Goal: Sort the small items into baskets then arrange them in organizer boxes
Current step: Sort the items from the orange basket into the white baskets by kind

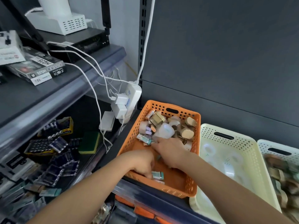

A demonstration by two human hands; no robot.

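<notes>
Both hands are inside the orange basket [133,136], which stands on a shelf at about 6 o'clock in the view. The small items [168,125] are heaped at its 12 o'clock end.

The left hand [142,164] has its fingers curled downward at a small teal pack [158,175] near the 6 o'clock wall. I cannot tell if it already pinches the pack or only touches it. The right hand [169,151] reaches to the heap with fingers rather straight, and I see nothing held in it.

In my judgement the heap is loose, so pulling one piece from below may make the round jars roll. The basket also sits close to the shelf front, so pressing on its near end could tip it. A power strip [131,101] with cables hangs at its 10 o'clock, where an elbow could catch.

The palms hide what lies under them, and motion blurs the fingertips. In the cream basket [208,128] at 3 o'clock, pale round shapes are unclear. The white basket [265,143] is cut off by the frame.
</notes>
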